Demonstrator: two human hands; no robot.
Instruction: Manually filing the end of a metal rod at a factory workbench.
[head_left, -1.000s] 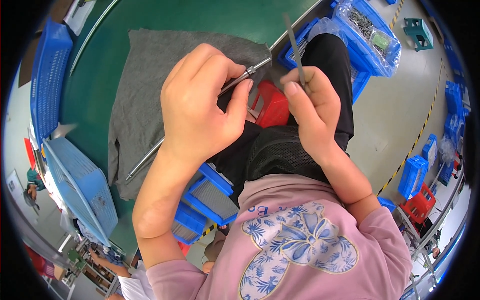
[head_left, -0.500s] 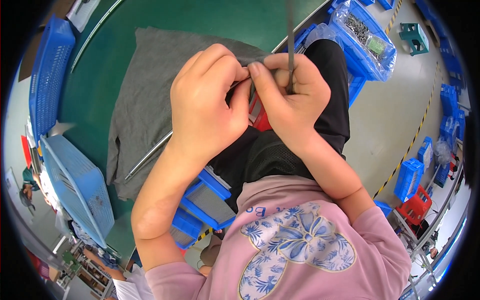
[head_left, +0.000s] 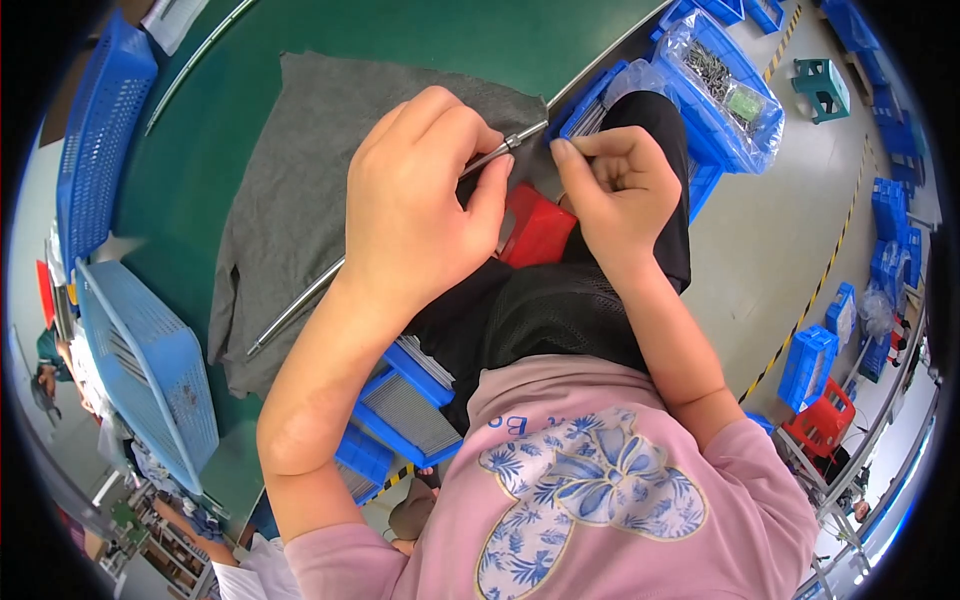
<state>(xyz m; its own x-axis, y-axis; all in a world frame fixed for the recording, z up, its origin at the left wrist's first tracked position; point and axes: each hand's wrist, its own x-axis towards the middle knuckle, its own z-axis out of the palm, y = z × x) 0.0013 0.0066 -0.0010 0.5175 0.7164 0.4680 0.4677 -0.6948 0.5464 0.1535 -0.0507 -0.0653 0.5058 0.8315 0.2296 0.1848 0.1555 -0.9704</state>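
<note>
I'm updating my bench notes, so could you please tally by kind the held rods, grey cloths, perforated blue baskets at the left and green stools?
Metal rods in the left hand: 1
Grey cloths: 1
Perforated blue baskets: 2
Green stools: 1
Total: 5

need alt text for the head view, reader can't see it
A left hand pinches a slim metal rod near its collared end, with the right hand curled just beside the tip. A grey cloth lies on a green tabletop.
</note>
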